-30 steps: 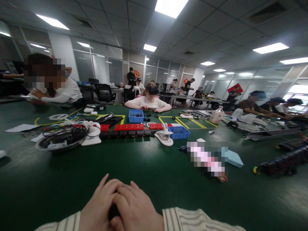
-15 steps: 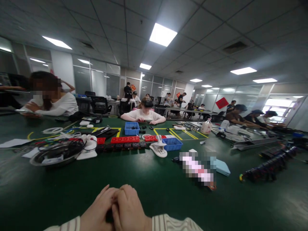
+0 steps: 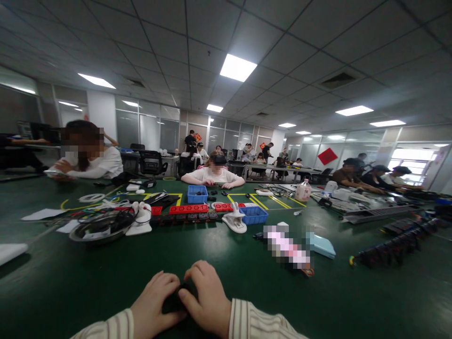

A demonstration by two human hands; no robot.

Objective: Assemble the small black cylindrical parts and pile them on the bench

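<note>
My left hand [image 3: 154, 301] and my right hand [image 3: 207, 297] are close together over the near edge of the green table [image 3: 116, 287]. Between them is a small black object [image 3: 176, 297], mostly covered by the fingers; its kind cannot be made out. The left fingers curl along its far left side. My right thumb presses on its near face while the right fingers bend over its top. Both wrists come out of cream striped sleeves.
A metal bowl of cables [image 3: 102, 235] stands at the left. Beyond my hands lie red and black socket strips [image 3: 189, 209], a white clip [image 3: 235, 221], a blue bin [image 3: 254, 215] and a light blue box [image 3: 322, 246]. A person [image 3: 212, 175] sits opposite.
My hands have moved apart a little, and the black object shows between them. The view has shifted slightly, bringing a white item in at the left edge.
</note>
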